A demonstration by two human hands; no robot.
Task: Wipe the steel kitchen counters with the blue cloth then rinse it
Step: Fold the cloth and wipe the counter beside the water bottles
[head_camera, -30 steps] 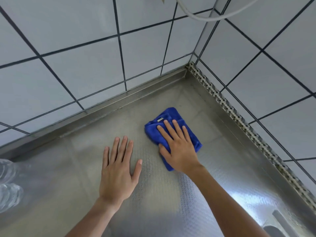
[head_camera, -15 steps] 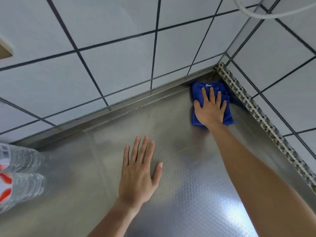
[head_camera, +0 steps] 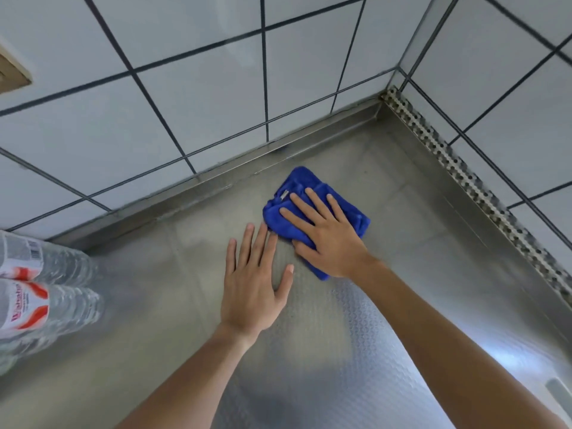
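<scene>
The left hand (head_camera: pixel 252 286) lies flat, fingers straight, on the steel bench (head_camera: pixel 154 305). Just beyond and beside it, the right hand (head_camera: pixel 329 235) presses the folded blue cloth (head_camera: pixel 297 187) down with spread fingers, short of the tiled corner.

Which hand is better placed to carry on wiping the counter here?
Right. The right hand already presses flat on the blue cloth, while the left hand rests bare on the steel counter beside it.
</scene>
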